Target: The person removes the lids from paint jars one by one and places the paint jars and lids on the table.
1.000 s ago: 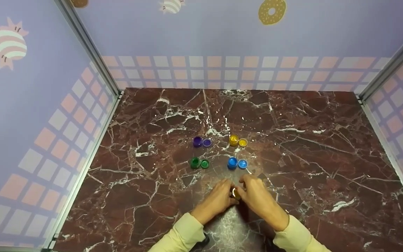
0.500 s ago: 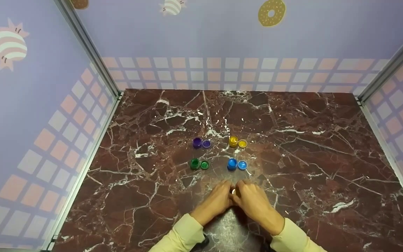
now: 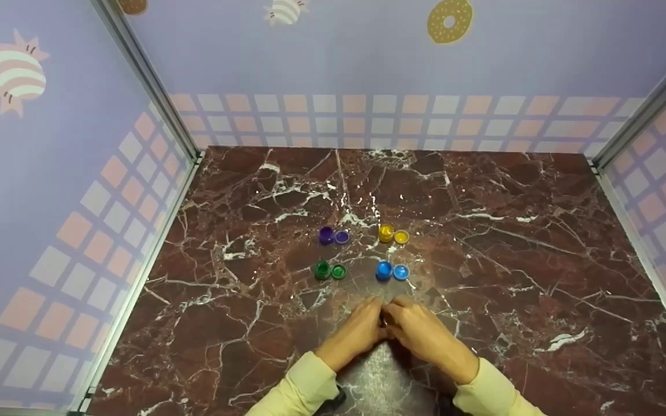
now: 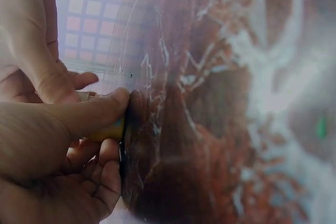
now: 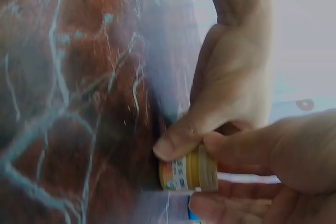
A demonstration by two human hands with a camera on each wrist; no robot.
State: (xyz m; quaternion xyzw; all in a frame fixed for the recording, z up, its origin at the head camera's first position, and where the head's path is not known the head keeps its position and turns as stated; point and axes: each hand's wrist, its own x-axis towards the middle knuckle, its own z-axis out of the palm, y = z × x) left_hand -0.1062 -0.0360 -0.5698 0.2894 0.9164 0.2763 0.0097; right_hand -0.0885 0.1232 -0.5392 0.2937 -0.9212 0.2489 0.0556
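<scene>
Near the front of the table, both hands meet at a small yellow paint pot (image 5: 182,172). My left hand (image 3: 359,326) grips the pot's labelled body, its thumb along the side in both wrist views. With thumb and fingers, my right hand (image 3: 422,329) pinches the pale lid (image 5: 209,170). In the left wrist view, the pot (image 4: 107,132) shows only partly between the fingers. From the head view the hands hide nearly all of it. The pot stands low at the tabletop.
Beyond the hands, uncovered pots of purple (image 3: 325,235), yellow (image 3: 386,233), green (image 3: 322,270) and blue paint (image 3: 384,271) stand on the marbled table (image 3: 512,277). Each has its lid beside it on the right. Patterned panels (image 3: 333,63) enclose the back and sides.
The right hand's fingers, earlier raised off the pot, have come down round the lid and shifted in small turns. The left hand stays put, and the pot is now more hidden.
</scene>
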